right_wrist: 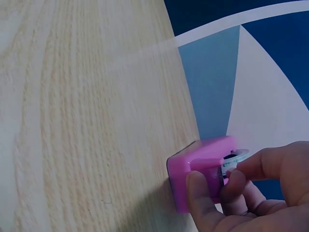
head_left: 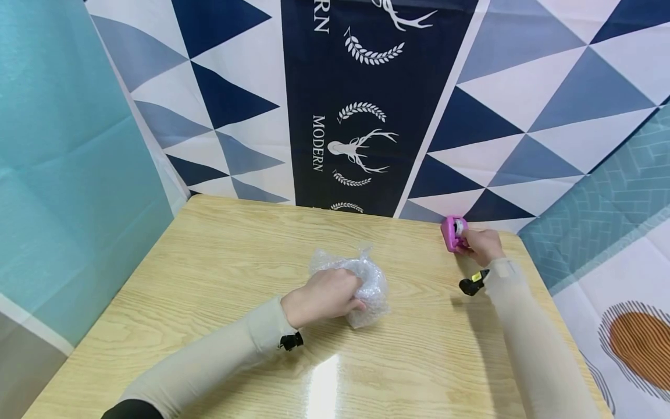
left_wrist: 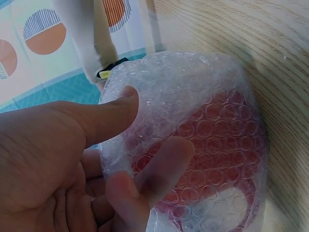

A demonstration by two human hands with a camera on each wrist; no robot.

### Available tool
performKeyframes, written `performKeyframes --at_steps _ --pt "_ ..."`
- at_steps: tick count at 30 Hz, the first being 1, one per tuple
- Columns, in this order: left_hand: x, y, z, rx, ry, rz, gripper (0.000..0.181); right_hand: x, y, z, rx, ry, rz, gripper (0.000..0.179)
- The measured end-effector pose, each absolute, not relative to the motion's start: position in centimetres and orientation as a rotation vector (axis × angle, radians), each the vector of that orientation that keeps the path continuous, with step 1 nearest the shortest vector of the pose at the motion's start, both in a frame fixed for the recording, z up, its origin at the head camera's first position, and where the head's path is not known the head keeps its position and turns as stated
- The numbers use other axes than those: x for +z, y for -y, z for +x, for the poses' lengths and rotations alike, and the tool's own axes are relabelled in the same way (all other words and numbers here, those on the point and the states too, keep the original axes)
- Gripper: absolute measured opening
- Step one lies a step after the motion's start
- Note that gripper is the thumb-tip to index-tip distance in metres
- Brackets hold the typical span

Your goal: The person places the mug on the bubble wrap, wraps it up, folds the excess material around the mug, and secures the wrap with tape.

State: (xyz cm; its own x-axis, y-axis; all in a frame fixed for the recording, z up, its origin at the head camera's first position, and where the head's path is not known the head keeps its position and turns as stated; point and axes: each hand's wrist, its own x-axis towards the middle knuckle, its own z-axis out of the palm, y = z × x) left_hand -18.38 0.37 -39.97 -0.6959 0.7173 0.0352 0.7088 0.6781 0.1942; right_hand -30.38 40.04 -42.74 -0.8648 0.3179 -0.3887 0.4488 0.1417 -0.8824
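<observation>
Near the middle of the table, my left hand [head_left: 327, 295] holds a bubble-wrapped bundle [head_left: 373, 285]. In the left wrist view, the thumb and curled fingers lie against the crinkled clear bubble wrap [left_wrist: 169, 72]. Something red with a pale patch [left_wrist: 217, 145] shows through the bubbles, but what it is I cannot tell. At the table's far right corner, my right hand [head_left: 483, 245] grips a pink tape dispenser [head_left: 448, 234]. The right wrist view has one digit on the dispenser's pink side and others at the small tape roll [right_wrist: 232, 164].
The wooden table [head_left: 235, 244] meets a patterned cloth backdrop [head_left: 356, 116] at its far edge. Teal cloth [head_left: 63, 145] hangs along the left side. Black wrist cameras [head_left: 291, 341] sit on both sleeves. Light glares off the tabletop near its front.
</observation>
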Motion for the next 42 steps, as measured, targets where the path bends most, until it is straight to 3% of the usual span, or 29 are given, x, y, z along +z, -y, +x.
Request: performKeyframes --at_steps 16,42 --pt "-40.2 -0.3 -18.4 0.316 -2.847 1.220 0.030 -43.5 -40.2 -30.1 -1.852 -2.277 0.840 0.007" --pt "-40.2 -0.2 -18.2 0.336 -2.835 1.222 0.031 -44.0 -40.6 -29.3 -2.053 -2.101 0.765 0.021"
